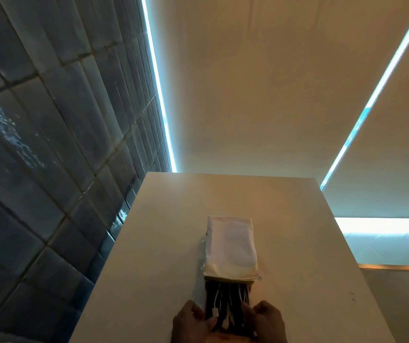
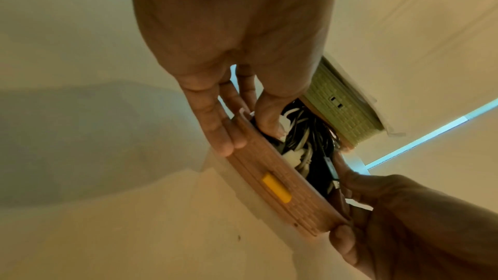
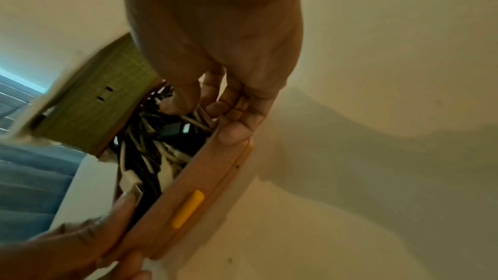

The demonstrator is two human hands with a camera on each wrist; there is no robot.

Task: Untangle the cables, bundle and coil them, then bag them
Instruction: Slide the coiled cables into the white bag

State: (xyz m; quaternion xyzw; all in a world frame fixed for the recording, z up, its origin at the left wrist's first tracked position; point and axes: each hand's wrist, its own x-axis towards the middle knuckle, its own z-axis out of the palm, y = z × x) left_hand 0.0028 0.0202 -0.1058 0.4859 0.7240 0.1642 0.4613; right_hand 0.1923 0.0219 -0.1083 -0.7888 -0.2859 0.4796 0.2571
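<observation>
A pale table (image 1: 285, 243) carries a white bag (image 1: 230, 246) lying flat, its mouth turned toward the person. The bag's mouth is held open, framed by a tan ribbed zip strip (image 2: 272, 180) with a yellow slider (image 2: 276, 187) on the near lip. Black and white cables (image 1: 227, 303) lie bunched in that mouth — partly inside the bag, their near ends between the two hands.

The left hand (image 1: 191, 323) grips the left end of the near strip: its fingers (image 2: 213, 127) lie along the outside of the strip while the thumb presses down inside against the cables. The right hand (image 1: 265, 323) pinches the right end of the same strip, fingers (image 3: 234, 133) curled over its edge, thumb set on the cables within. So the bundle sits just beyond both grips — flanked by the hands, touched only by the thumbs.
</observation>
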